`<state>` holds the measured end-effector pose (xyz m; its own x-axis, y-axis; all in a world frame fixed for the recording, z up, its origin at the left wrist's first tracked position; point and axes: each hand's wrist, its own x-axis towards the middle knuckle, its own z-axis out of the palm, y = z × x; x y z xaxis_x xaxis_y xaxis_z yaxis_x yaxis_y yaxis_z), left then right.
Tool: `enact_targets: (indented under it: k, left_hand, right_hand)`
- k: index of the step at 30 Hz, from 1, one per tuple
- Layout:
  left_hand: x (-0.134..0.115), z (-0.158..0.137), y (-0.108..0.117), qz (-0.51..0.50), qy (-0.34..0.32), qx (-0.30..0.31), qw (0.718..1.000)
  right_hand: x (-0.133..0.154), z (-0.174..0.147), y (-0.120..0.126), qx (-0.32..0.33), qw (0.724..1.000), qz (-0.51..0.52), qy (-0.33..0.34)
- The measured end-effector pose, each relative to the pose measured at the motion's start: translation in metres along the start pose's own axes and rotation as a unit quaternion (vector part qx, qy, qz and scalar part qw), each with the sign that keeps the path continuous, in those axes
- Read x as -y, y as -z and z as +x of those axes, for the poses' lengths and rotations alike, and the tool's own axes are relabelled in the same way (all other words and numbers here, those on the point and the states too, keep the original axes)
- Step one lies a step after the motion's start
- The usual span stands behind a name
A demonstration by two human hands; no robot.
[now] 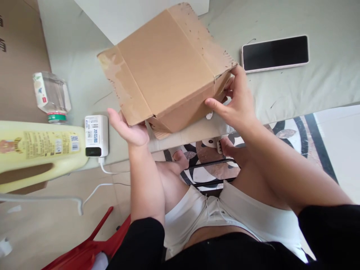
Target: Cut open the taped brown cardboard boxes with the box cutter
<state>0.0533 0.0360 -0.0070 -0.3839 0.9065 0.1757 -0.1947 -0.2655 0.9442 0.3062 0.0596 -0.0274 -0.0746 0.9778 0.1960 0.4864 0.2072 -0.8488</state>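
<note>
A brown cardboard box (168,63) is held tilted between my two hands, over the near edge of the cloth-covered table. Its end flaps stick out at left and right, with torn edges and bits of clear tape. My left hand (131,129) supports the left flap from below, thumb outside and the other fingers hidden under the cardboard. My right hand (236,99) grips the right near corner, its thumb on the front side and its fingers curled round the edge. What is inside the box cannot be seen.
A phone (275,53) lies at the right on the pale green cloth (287,90). On the left are a clear bottle (53,95), a white power bank (96,135) with a cable, and a large yellow jug (42,150). A red chair (95,243) stands at lower left.
</note>
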Motion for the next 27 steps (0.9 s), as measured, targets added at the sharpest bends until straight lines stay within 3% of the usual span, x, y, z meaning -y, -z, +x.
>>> enact_targets:
  k: [5,11,15,19,23,27]
  left_hand:
    - [0.002,0.007,0.002,0.065,0.001,-0.070,0.995]
    - [0.005,0.013,0.009,0.128,0.005,-0.146,0.981]
    - [0.006,0.009,0.010,0.135,-0.014,-0.122,0.983]
    - [0.005,0.001,0.010,0.139,-0.012,-0.117,0.983]
    - [0.005,-0.005,0.013,0.162,0.004,-0.137,0.977]
    - [0.021,-0.002,0.020,0.154,0.042,-0.119,0.980]
  right_hand:
    - [0.010,-0.001,0.003,-0.002,1.000,-0.006,-0.005]
    - [0.012,0.000,-0.003,0.011,0.992,0.126,-0.025]
    - [0.010,0.001,-0.010,-0.003,0.961,0.257,-0.103]
    - [0.011,-0.001,-0.011,-0.013,0.936,0.305,-0.173]
    - [0.023,-0.005,-0.004,-0.041,0.912,0.375,-0.162]
    - [0.038,-0.007,0.003,-0.065,0.926,0.357,-0.107]
